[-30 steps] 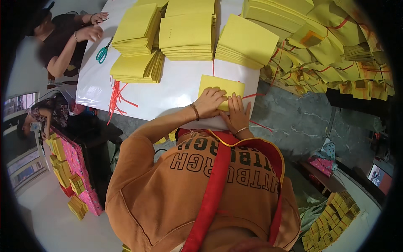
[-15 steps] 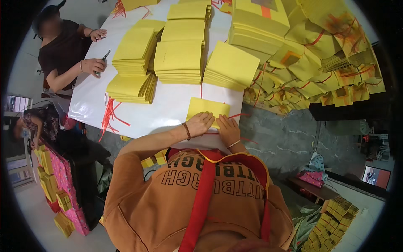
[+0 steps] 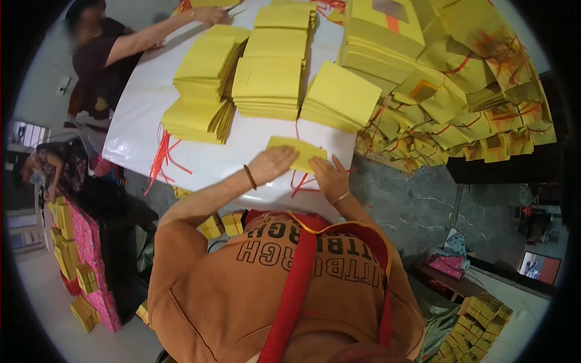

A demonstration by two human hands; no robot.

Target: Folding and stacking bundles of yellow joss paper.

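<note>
A small folded stack of yellow paper (image 3: 310, 158) is between my hands at the near edge of the white-covered table (image 3: 224, 162). My left hand (image 3: 273, 164) grips its left part, fingers over the top and the thumb mostly hidden. At the right end my right hand (image 3: 330, 179) is closed on the paper, fingers pointing away from me. Red string (image 3: 299, 183) hangs out under the stack between the hands; whether it is tied round the paper cannot be seen.
Several yellow paper stacks (image 3: 266, 88) stand beyond my hands, with a large heap of yellow bundles (image 3: 448, 109) at the right. Loose red strings (image 3: 161, 158) hang over the table's left edge. Across the table, a person's hand (image 3: 212, 16) holds scissors (image 3: 233, 7).
My hands and the paper have shifted slightly; the left hand has slid to the left part and the right hand now grips the right end. The co-worker's arm has reached farther over the table.
</note>
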